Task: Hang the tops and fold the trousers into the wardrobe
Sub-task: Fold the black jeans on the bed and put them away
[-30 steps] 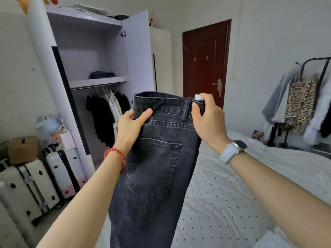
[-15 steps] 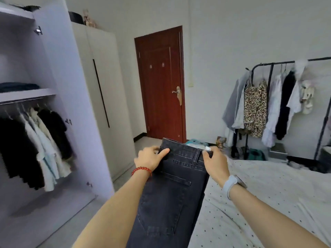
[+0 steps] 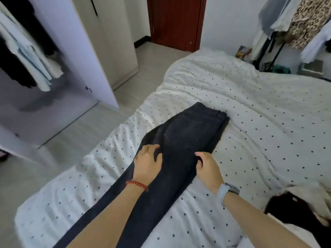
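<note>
A pair of dark grey jeans (image 3: pixel 188 133) lies flat on the bed (image 3: pixel 250 104), folded lengthwise, waistband at the far end and legs running toward me. My left hand (image 3: pixel 147 163), with a red bead bracelet on the wrist, rests with relaxed fingers on the jeans' left edge near the seat. My right hand (image 3: pixel 207 167), with a watch on the wrist, has its fingers curled at the jeans' right edge and pinches the cloth. The open wardrobe (image 3: pixel 75 51) stands at left, with tops (image 3: pixel 26 56) hanging inside.
A black and cream garment (image 3: pixel 295 208) lies on the bed at lower right. A clothes rack (image 3: pixel 295 24) with several garments stands beyond the bed at top right. A dark red door (image 3: pixel 175 20) is straight ahead. Grey floor separates bed and wardrobe.
The jeans, held up by the waistband before, now lie on the bed. Both hands have let go of the waistband and moved down to the seat area. My view has tilted down.
</note>
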